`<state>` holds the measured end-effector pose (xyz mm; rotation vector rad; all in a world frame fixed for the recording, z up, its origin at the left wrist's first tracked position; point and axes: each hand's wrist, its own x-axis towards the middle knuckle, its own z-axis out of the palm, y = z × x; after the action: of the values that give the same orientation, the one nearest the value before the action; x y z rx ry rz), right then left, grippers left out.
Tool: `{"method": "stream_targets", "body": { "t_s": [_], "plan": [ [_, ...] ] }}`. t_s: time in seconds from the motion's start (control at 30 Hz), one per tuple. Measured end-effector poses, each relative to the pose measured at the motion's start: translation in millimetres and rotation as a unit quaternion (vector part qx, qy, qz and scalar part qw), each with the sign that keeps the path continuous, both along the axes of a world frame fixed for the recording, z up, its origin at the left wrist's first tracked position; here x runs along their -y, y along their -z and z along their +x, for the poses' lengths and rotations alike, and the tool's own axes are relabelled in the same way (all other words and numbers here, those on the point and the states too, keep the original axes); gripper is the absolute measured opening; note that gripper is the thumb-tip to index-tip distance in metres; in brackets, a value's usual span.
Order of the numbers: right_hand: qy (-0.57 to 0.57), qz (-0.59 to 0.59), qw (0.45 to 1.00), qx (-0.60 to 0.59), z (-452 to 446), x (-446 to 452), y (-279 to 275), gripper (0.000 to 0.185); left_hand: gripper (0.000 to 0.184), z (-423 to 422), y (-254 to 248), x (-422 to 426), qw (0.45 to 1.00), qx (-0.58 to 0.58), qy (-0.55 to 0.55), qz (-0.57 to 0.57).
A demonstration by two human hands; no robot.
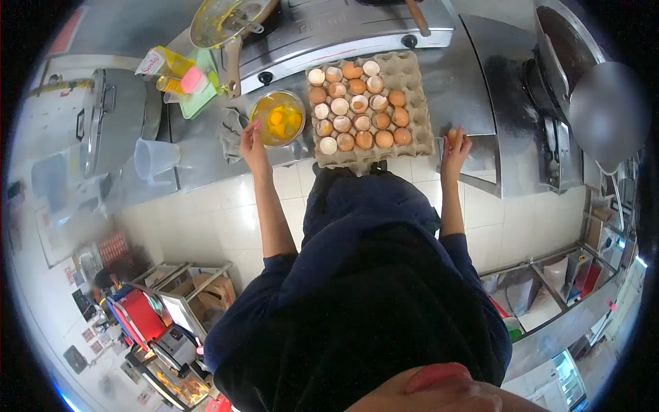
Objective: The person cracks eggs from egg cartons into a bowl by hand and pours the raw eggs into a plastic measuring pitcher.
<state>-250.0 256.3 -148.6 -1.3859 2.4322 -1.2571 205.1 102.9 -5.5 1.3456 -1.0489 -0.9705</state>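
Observation:
A steel bowl (pixel 278 118) with several raw yolks (pixel 283 122) in it stands on the metal counter. Beside its left rim is my left hand (pixel 255 147), fingers close together; whatever they may hold is too small to make out. To the right of the bowl lies a cardboard egg tray (pixel 414 96) with whole brown eggs (pixel 402 136) and opened, pale-lined eggshells (pixel 328 145) in its cups. My right hand (pixel 454 150), right of the tray at the counter's edge, has its fingers around a brown egg (pixel 452 135).
Behind the bowl and tray is a gas stove (pixel 329 34) with a pan (pixel 223 20), its handle pointing towards the counter. A grey cloth (pixel 231 134), a plastic jug (pixel 154 159) and a green board (pixel 199 103) with bottles are at left. A large wok (pixel 570 41) is at right.

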Motion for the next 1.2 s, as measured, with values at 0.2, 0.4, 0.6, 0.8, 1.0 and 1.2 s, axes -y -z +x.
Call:
{"method": "stream_targets", "body": {
  "t_s": [0.2, 0.4, 0.6, 0.8, 1.0, 1.2],
  "plan": [
    [0.049, -0.067, 0.982, 0.172, 6, 4, -26, 0.055, 0.023, 8, 6, -4, 1.000, 0.014, -0.011, 0.024],
    [-0.101, -0.206, 0.687, 0.689, 49, 31, -152, 0.039, 0.025, -33, -45, -6, 0.991, 0.003, 0.130, 0.020],
    [-0.300, 0.015, 0.548, 0.781, 155, 87, -216, 0.033, 0.041, -78, -116, -6, 0.911, 0.013, 0.409, 0.046],
    [-0.298, 0.090, 0.553, 0.773, 227, 124, -221, 0.037, 0.044, -28, -120, 15, 0.905, 0.011, 0.424, 0.033],
    [-0.353, 0.039, 0.800, 0.483, 290, 140, -204, 0.041, 0.039, 30, -80, 22, 0.935, -0.060, 0.325, 0.127],
    [-0.364, -0.028, 0.866, 0.343, 334, 156, -175, 0.047, 0.032, 69, -44, 36, 0.947, -0.026, 0.300, 0.110]
  ]
}}
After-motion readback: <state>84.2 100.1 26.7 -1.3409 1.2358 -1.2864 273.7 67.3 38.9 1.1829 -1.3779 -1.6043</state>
